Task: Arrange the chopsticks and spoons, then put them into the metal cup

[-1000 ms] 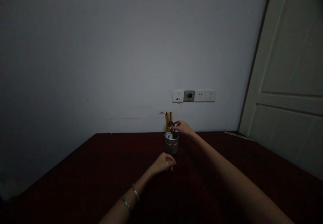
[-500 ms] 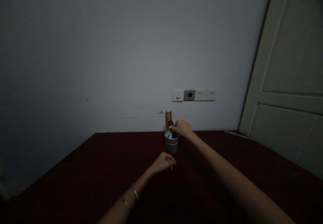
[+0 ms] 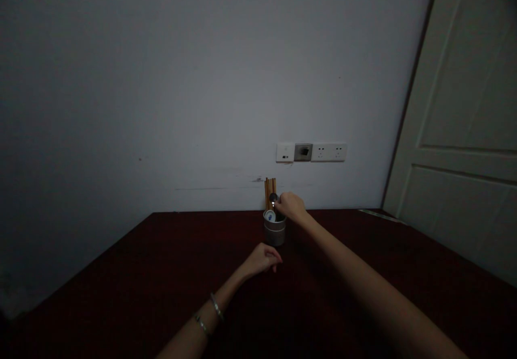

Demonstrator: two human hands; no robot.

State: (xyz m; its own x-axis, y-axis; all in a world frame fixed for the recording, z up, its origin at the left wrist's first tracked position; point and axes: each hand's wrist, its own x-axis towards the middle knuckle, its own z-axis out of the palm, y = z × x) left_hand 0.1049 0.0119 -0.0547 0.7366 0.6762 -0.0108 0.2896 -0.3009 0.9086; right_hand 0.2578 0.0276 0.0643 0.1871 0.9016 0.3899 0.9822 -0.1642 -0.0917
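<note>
A grey metal utensil cup (image 3: 274, 235) stands on the dark red table against the wall. Upright in it are several wooden chopsticks (image 3: 268, 192) and a white spoon with a blue pattern (image 3: 270, 216). My right hand (image 3: 291, 206) is at the cup's right rim, its fingers pinched on a shiny metal spoon (image 3: 273, 198) whose lower part is hidden. Nearer to me, just in front of the cup, my left hand (image 3: 260, 259) hangs low over the table. Its fingers curl inward and nothing shows in them. Two bracelets (image 3: 217, 308) circle that forearm.
The dark red table (image 3: 194, 251) reaches back to a pale wall (image 3: 202, 105). Sockets and a switch (image 3: 311, 152) are set in the wall above the cup. At the right stands a panelled door (image 3: 460, 132), and a thin strip (image 3: 379, 216) lies near the table's back right edge.
My right hand has shifted very slightly at the cup, the metal spoon still in its fingers. My left hand stays nearly where it was.
</note>
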